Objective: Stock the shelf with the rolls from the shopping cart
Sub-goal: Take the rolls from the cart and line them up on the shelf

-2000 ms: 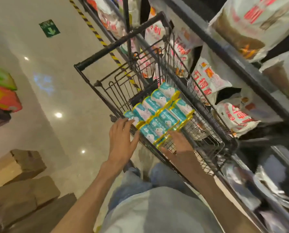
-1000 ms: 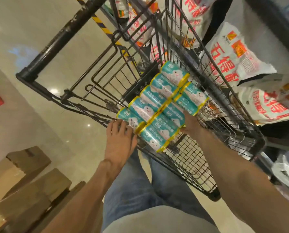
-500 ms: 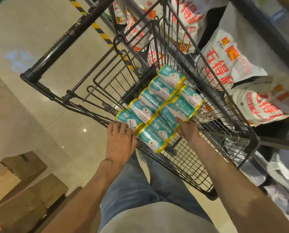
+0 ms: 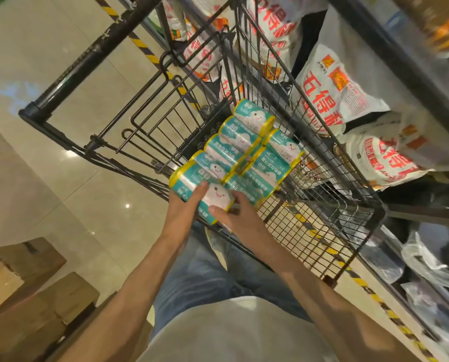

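Two hands meet on one teal, yellow-edged cylindrical roll with a white cartoon cloud face [image 4: 205,197], at the near edge of the black wire shopping cart [image 4: 322,210]. Left hand [image 4: 184,205]: thumb laid over the top of the roll, fingers underneath and hidden, so it grips the roll from the side away from the shelf. Right hand [image 4: 234,212]: thumb and fingers curl round the roll's near end, clamped on it. Held roll sits at the cart's near rim, touching the next roll in line.

Remaining teal rolls [image 4: 247,147] lie in two adjoining rows inside the cart basket, running from the held roll toward the cart's handle end. Black cart handle bar [image 4: 87,64] is at the far end. Metal shelf [image 4: 406,74] stands just beside the cart, on its right, loaded with white sacks printed in red characters [image 4: 335,90]. Brown cardboard boxes [image 4: 35,296] sit on the floor, well apart from the cart, to its near left.
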